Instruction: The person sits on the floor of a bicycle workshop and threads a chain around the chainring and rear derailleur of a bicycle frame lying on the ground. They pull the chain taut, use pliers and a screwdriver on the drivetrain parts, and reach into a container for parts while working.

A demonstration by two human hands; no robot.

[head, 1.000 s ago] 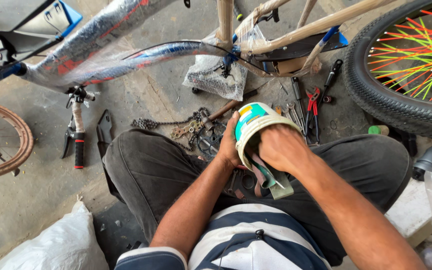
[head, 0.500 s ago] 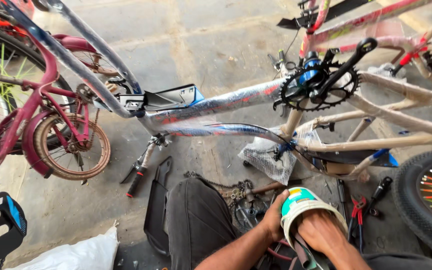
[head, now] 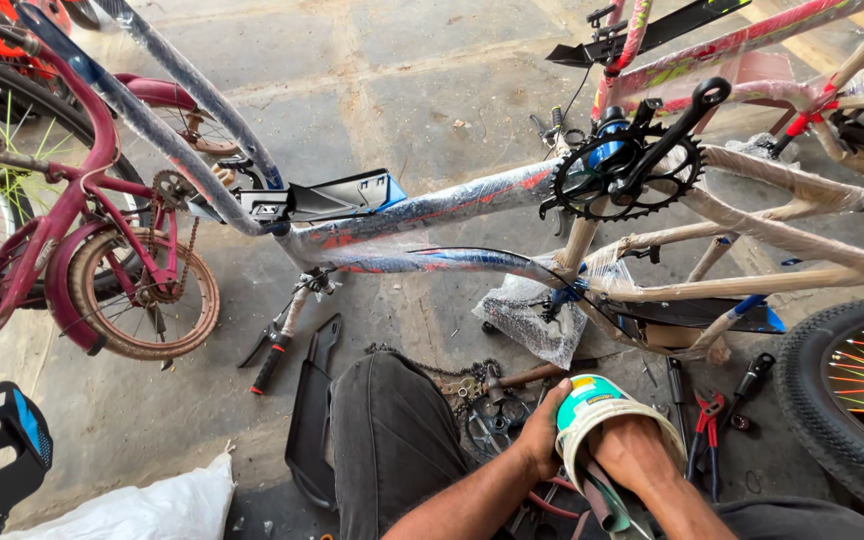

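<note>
Left hand (head: 537,432) and right hand (head: 637,452) both clamped on cream tape roll (head: 592,412); plastic-wrapped bike frame (head: 432,210) beyond.

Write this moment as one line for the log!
left hand: grips tape roll | right hand: through tape roll | ahead: wrapped bike frame, chainring | floor: pliers

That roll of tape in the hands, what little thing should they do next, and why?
Probably peel a strip loose from the tape roll. The right hand is through the roll, the left hand grips its side, and no free end shows yet toward the wrapped bicycle frame.
</note>
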